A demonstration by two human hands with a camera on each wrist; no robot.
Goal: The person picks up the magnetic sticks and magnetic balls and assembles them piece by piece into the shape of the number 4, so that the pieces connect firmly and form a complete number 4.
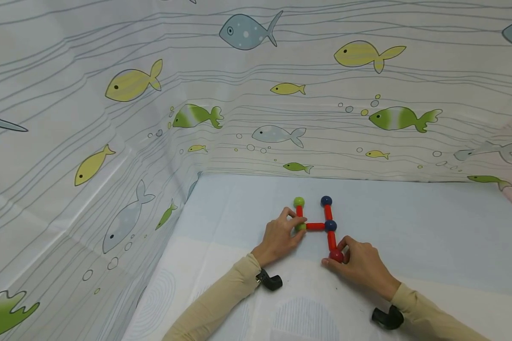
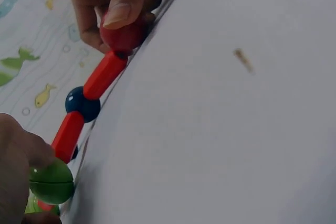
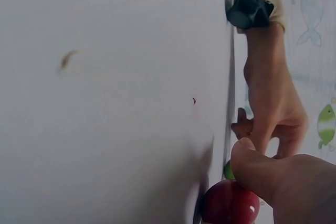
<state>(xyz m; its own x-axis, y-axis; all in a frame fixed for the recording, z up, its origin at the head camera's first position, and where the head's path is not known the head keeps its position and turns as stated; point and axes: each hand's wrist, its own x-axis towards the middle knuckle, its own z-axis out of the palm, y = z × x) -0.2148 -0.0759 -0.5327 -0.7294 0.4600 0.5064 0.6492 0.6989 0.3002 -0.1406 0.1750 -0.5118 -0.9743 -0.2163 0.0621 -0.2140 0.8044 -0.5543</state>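
A toy frame of red rods and coloured balls lies on the table. My left hand [image 1: 283,235] pinches the near green ball [image 2: 51,181] at its left corner. A red rod [image 1: 315,227] runs from there to a middle blue ball [image 1: 330,226]. Beyond stand a far green ball [image 1: 298,201] and a far blue ball [image 1: 326,201], each on its own rod. Toward me, another red rod [image 1: 332,240] joins the middle blue ball to a red ball [image 1: 336,255]. My right hand [image 1: 362,261] grips that red ball between thumb and fingers.
A pale blue and white cover [image 1: 431,227] lies over the table. Behind and to the left hangs a curtain [image 1: 239,71] printed with fish. Black wrist cameras sit on both sleeves, one on the left [image 1: 269,280] and one on the right [image 1: 387,318].
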